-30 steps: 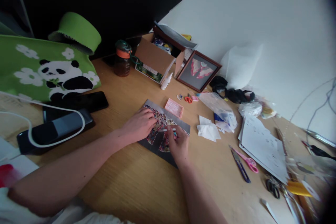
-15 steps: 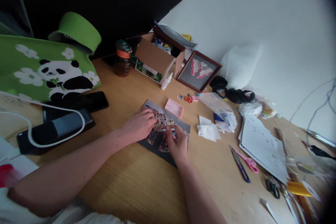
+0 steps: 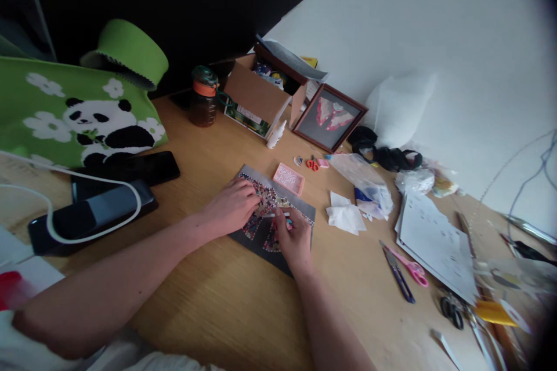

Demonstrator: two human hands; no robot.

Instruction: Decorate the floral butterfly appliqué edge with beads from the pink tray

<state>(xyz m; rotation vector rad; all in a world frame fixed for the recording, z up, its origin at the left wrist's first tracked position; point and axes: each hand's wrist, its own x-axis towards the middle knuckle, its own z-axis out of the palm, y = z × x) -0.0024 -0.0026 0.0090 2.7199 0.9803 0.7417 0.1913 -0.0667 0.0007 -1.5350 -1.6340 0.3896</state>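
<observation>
A dark grey sheet (image 3: 257, 248) lies on the table, bearing a butterfly shape (image 3: 270, 202) covered in small colourful beads and edged with pearl-like ones. My left hand (image 3: 235, 204) rests over the left wing, fingers bent and laid on the sheet; its fingertips are partly hidden. With thumb and fingers, my right hand (image 3: 296, 237) pinches a thin white pen-like stick (image 3: 275, 215) above the middle of the butterfly. The stick's tip points left towards my left hand. Just beyond the sheet sits a pink tray (image 3: 288, 179) of tiny pale beads.
Behind the sheet stand a white glue bottle (image 3: 276, 134), a cardboard box (image 3: 256, 95), a drink bottle (image 3: 203, 97) and a framed butterfly (image 3: 331, 117). Small orange scissors (image 3: 312, 164), tissue (image 3: 345, 213), pink scissors (image 3: 413, 269) and papers (image 3: 435, 243) lie to the right. Phones (image 3: 93, 214) lie left.
</observation>
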